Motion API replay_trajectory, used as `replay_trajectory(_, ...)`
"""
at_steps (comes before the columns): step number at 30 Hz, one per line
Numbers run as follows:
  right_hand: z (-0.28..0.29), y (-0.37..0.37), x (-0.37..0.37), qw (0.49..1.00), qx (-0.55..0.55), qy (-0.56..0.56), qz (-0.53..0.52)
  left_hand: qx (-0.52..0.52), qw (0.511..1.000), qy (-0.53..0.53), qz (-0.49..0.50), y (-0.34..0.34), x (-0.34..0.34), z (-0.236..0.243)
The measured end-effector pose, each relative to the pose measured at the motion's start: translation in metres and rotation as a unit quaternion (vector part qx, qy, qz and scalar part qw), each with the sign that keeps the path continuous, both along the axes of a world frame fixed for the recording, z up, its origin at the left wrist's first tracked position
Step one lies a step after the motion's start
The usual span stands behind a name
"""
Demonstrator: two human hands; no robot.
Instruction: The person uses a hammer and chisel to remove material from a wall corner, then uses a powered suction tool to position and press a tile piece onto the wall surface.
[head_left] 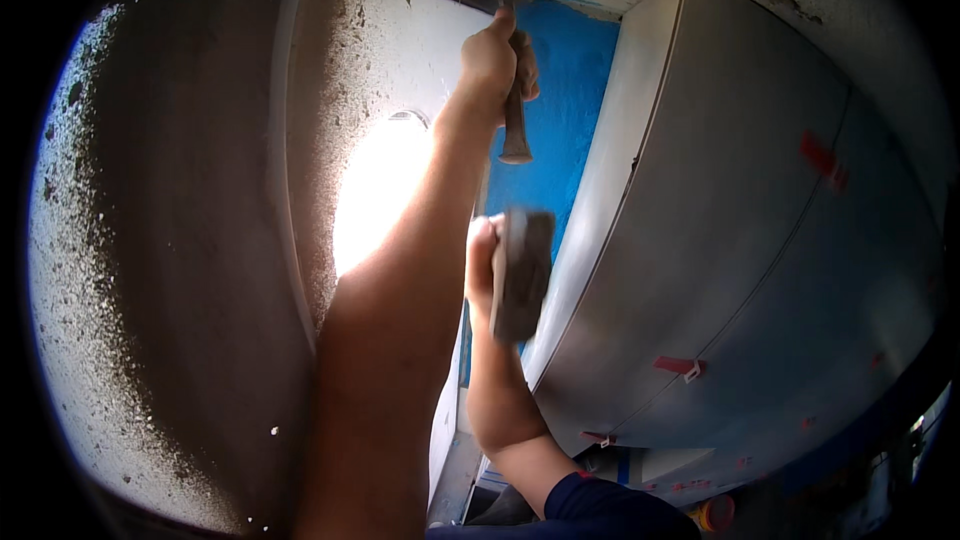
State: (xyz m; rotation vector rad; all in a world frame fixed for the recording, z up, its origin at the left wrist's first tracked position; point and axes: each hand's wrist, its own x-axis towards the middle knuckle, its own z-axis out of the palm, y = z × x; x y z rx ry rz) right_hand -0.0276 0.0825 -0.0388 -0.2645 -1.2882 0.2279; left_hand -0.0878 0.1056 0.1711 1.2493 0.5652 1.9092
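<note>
While chisel [515, 125] points toward ceiling edge [572, 6], hammer [524, 275] hangs apart.

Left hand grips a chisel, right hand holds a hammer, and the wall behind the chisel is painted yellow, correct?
Not the colour: the head view shows the wall painted blue. The left hand grips a chisel, the right hand a hammer.

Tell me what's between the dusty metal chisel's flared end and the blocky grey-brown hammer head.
In the head view, the gap between chisel and hammer is bare, with blue painted wall behind.
</note>
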Motion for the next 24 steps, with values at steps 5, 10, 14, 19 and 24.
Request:
replay_trajectory(5,0.008,-0.018,0.022,0.981,0.169,-0.010,-0.093,-0.013,1.000,0.004,-0.008,0.002,0.009,0.002)
replay_trajectory(10,0.007,0.009,0.009,0.991,-0.099,0.006,0.091,-0.019,0.999,0.018,-0.033,0.003,0.019,-0.004)
replay_trajectory(14,-0.012,-0.031,0.025,0.996,0.086,0.001,0.018,-0.046,0.999,0.007,0.001,-0.003,0.017,0.004)
replay_trajectory(19,0.017,-0.010,0.016,0.997,0.016,0.024,0.066,-0.019,0.999,0.026,-0.021,0.002,0.009,0.010)
replay_trajectory(24,-0.004,-0.019,0.019,0.988,0.148,0.030,-0.032,-0.031,0.999,0.006,-0.016,0.002,0.008,0.003)
